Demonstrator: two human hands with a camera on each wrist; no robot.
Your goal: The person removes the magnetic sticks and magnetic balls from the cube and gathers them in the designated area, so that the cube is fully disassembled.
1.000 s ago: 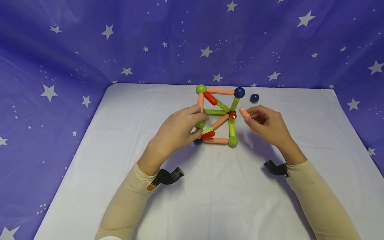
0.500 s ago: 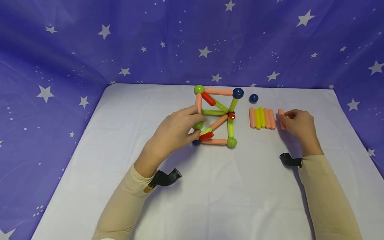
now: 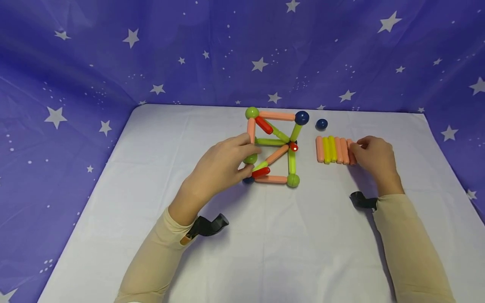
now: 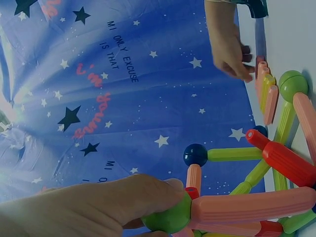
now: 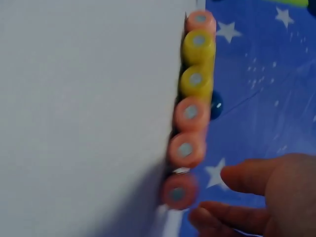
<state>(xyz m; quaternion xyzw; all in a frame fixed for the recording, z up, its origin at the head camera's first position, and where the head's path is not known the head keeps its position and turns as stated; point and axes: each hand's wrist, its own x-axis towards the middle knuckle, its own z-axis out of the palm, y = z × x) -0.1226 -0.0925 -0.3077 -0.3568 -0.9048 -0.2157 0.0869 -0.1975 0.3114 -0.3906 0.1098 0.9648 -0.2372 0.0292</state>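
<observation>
The left hand (image 3: 223, 166) pinches a green ball (image 4: 170, 217) between thumb and fingers at the left side of a frame (image 3: 278, 154) of pink, green and red rods joined by green and blue balls, which stands toward the far side of the white tabletop (image 3: 288, 244). To the right of the frame, six rods (image 3: 335, 150) lie side by side: one pink, two yellow, then three pink. The right hand (image 3: 377, 158) is at the right end of this row, thumb and fingers parted, close against the last pink rod (image 5: 178, 191); whether they touch it I cannot tell. A loose blue ball (image 3: 321, 124) sits just beyond the row, on its far side.
</observation>
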